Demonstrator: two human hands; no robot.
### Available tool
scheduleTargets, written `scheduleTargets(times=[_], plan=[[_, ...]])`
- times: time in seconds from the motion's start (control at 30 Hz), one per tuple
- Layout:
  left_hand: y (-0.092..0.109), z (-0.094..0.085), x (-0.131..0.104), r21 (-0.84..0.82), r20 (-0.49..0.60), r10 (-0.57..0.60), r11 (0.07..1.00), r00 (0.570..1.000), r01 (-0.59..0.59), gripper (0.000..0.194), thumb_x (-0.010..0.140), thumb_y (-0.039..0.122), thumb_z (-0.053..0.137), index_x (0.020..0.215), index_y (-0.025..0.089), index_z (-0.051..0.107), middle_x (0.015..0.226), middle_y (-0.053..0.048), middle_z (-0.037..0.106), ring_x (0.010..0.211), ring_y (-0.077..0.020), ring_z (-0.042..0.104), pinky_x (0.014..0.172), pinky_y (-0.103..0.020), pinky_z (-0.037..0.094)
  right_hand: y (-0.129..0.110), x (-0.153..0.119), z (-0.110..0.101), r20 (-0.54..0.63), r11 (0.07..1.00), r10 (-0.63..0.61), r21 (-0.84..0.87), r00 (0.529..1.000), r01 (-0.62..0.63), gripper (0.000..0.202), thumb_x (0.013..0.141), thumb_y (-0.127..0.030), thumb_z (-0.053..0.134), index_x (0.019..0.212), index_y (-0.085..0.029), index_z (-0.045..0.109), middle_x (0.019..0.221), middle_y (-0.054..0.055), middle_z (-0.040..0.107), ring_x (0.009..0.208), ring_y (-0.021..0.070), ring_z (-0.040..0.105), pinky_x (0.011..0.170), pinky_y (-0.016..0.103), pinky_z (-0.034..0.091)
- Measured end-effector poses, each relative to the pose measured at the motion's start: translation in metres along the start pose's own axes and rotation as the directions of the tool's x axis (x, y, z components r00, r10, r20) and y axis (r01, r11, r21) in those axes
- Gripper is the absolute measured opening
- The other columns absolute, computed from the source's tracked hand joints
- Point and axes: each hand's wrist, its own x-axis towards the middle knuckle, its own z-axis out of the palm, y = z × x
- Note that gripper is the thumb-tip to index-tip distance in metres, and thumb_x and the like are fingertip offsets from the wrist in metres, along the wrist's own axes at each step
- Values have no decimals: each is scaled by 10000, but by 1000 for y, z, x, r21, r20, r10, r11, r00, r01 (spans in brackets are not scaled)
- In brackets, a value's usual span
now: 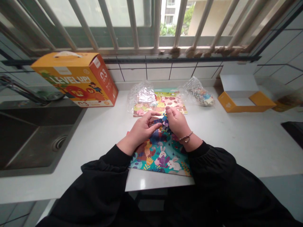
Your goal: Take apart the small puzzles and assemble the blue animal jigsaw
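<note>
A teal puzzle picture (163,160) with rabbits and plants lies on the white counter below my hands. Over its upper part, my left hand (146,127) pinches a dark blue puzzle piece (157,121) between thumb and fingers. My right hand (176,122) is closed round several small puzzle pieces (165,121), thumb on top, close beside the left fingertips. Behind the hands lies a second picture (169,99) with farm animals. A clear plastic bag (143,96) covers its left part.
An orange box (78,80) stands at the back left, beside the dark sink (35,138). Another plastic bag (201,94) with pieces lies at the back right. An open orange box (246,101) is farther right.
</note>
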Motion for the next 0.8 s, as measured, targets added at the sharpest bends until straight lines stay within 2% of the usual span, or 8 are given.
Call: scheduleTargets(times=[0.1, 0.2, 0.33, 0.47, 0.57, 0.63, 0.7, 0.8], plan=[[6, -2, -3, 171, 5, 20, 985, 1000, -21, 376, 1066, 326, 716, 1421, 228, 643, 931, -12, 744, 810, -178, 722, 763, -313, 576, 0, -1, 1, 23, 1000, -8, 21, 1000, 7, 657, 1106, -827, 331, 782, -272, 470, 712, -3, 516, 698, 201, 501, 675, 350, 347], [8, -1, -4, 299, -4, 26, 954, 1000, -24, 347, 1134, 313, 587, 1468, 231, 628, 873, -1, 735, 781, -182, 711, 786, -327, 569, -1, -1, 2, 38, 999, -20, 28, 999, 18, 654, 1106, -824, 336, 797, -270, 496, 725, 1, 537, 713, 204, 514, 682, 347, 362], [4, 0, -3, 410, -135, 28, 912, 991, 30, 288, 1160, 311, 513, 1404, 241, 649, 1068, -60, 796, 990, -232, 778, 924, -378, 587, -2, -1, 0, 1, 1000, 23, -12, 1000, -23, 649, 1109, -819, 318, 771, -275, 428, 698, -10, 482, 692, 200, 492, 674, 349, 356], [0, 3, 0, 455, -232, 18, 886, 973, 93, 235, 1170, 340, 484, 1324, 252, 638, 1201, -93, 800, 1105, -266, 783, 969, -411, 593, -4, -2, 3, 57, 1000, 11, -12, 998, -11, 610, 1128, -773, 307, 799, -277, 437, 729, -1, 520, 722, 205, 531, 689, 339, 388], [4, 9, 0, 468, -184, 37, 882, 982, 54, 236, 1161, 316, 479, 1343, 254, 617, 1254, -96, 793, 1138, -266, 770, 990, -409, 592, -5, -4, 8, 100, 999, 20, -46, 995, -15, 591, 1125, -763, 332, 846, -271, 505, 769, 15, 594, 768, 217, 577, 703, 331, 410], [8, 14, -2, 441, -127, 41, 897, 991, 19, 296, 1159, 277, 439, 1410, 241, 591, 1257, -103, 786, 1090, -256, 771, 982, -408, 592, -6, -5, 9, 111, 998, 30, -62, 993, -23, 592, 1124, -763, 332, 887, -266, 549, 796, 25, 630, 794, 221, 599, 711, 327, 422], [11, 18, -5, 387, -69, 40, 922, 997, -10, 382, 1152, 235, 396, 1505, 222, 541, 1256, -114, 775, 1050, -246, 765, 984, -411, 591, -6, -5, 8, 96, 998, 24, -55, 995, -19, 594, 1125, -765, 336, 903, -263, 565, 801, 28, 639, 794, 219, 603, 715, 326, 429], [11, 18, -6, 334, -36, 72, 941, 997, -56, 458, 1132, 205, 389, 1582, 196, 472, 1303, -131, 738, 1142, -249, 736, 1057, -417, 573, -6, -2, 1, 45, 997, 23, -69, 999, -20, 600, 1121, -770, 369, 838, -265, 526, 746, 16, 602, 737, 205, 572, 692, 330, 409]])
